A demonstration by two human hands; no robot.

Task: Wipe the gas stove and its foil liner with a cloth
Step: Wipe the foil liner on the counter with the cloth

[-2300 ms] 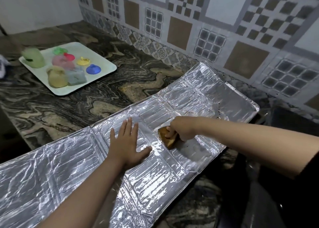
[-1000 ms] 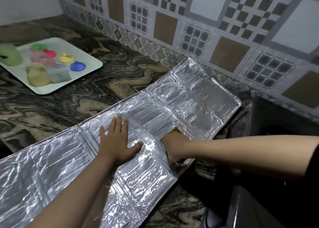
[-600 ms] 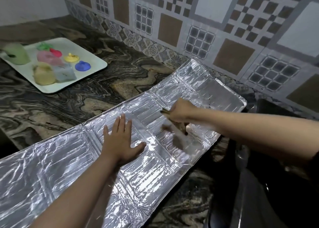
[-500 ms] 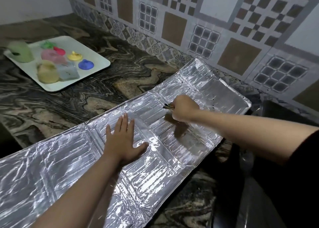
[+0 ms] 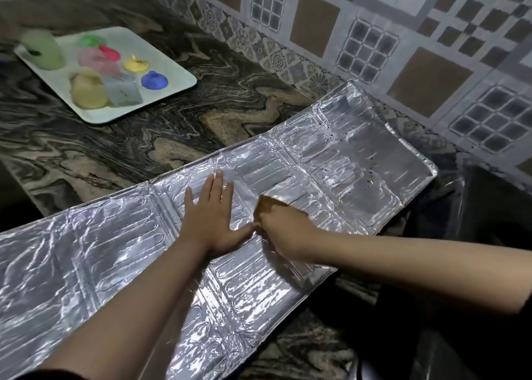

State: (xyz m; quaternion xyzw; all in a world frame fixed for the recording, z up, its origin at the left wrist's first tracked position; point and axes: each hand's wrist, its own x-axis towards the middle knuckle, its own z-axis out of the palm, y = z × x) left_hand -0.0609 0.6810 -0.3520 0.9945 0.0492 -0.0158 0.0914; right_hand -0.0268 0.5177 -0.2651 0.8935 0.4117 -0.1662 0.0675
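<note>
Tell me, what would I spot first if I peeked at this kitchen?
Probably the long shiny foil liner, stretched across the dark swirly counter. On its middle, the left hand presses flat while the right hand grips a brown cloth against the foil. At the back left sits a pale tray of bright little pieces in green, pink, yellow and blue.

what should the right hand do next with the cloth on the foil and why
Probably sweep the brown cloth away toward the far panel. The right hand grips it right beside the flat left hand that presses the foil liner down, and dark specks show on the foil farther out.
</note>
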